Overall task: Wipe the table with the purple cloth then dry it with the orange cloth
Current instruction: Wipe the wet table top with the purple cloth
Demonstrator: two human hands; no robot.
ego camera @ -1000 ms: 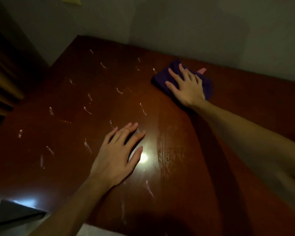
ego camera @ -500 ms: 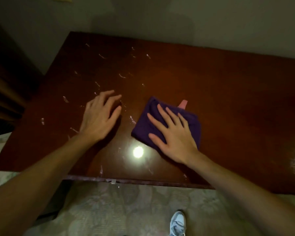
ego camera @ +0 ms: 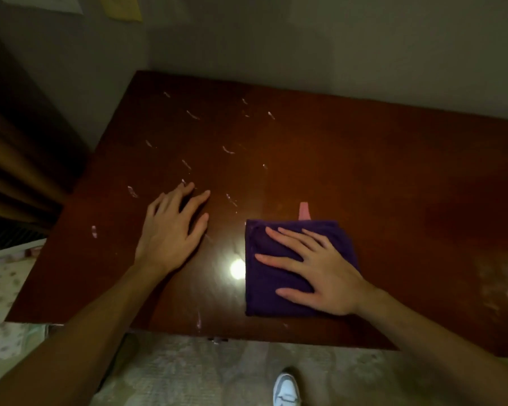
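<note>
A folded purple cloth [ego camera: 264,297] with a small pink tag lies on the dark brown wooden table [ego camera: 364,177], near its front edge. My right hand [ego camera: 314,268] presses flat on the cloth with fingers spread and straight. To the left of the cloth, my left hand [ego camera: 170,230] rests flat on the bare tabletop, fingers straight. White smears [ego camera: 192,115] dot the left and middle of the table. No orange cloth is in view.
A grey wall runs behind the table. Dark curtain folds [ego camera: 15,159] hang at the left. A patterned floor [ego camera: 188,373] shows below the table's front edge, with a white shoe [ego camera: 286,389] on it. A lamp reflection [ego camera: 237,269] glares between my hands.
My right hand has drawn the purple cloth from the far middle of the table back to the front edge. My left hand stayed flat on the tabletop while the view pulled back.
</note>
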